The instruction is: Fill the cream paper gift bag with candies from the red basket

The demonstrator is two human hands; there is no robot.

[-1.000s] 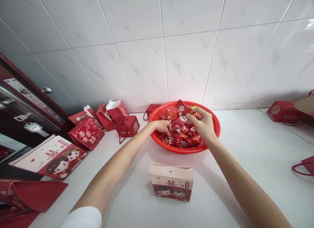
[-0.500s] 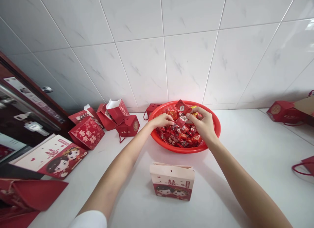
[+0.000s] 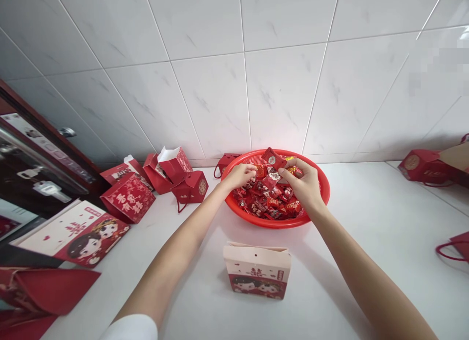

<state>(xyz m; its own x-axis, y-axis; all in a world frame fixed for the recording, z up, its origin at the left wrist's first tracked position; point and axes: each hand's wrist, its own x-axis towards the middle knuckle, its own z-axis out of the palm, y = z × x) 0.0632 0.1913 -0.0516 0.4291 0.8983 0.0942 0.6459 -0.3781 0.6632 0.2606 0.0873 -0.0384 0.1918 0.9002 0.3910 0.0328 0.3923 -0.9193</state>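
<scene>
With red-wrapped sweets [image 3: 271, 178] pinched in right hand [image 3: 306, 184], half-curled left hand [image 3: 239, 176], hold unclear, was shifted to 10 o'clock in round red plastic basket [image 3: 273, 223], seemingly for picking.

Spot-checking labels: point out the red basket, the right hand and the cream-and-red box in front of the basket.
Red basket [image 3: 274, 223]: head view, front rim.
Right hand [image 3: 305, 184]: head view, back of the hand.
Cream-and-red box [image 3: 256, 272]: head view, front panel.

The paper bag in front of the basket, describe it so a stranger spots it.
On the white counter, find the red basket of sweets. In front stands a cream and red paper bag with two cartoon heads. Unlike its lookalike at left, it stands alone.
</scene>
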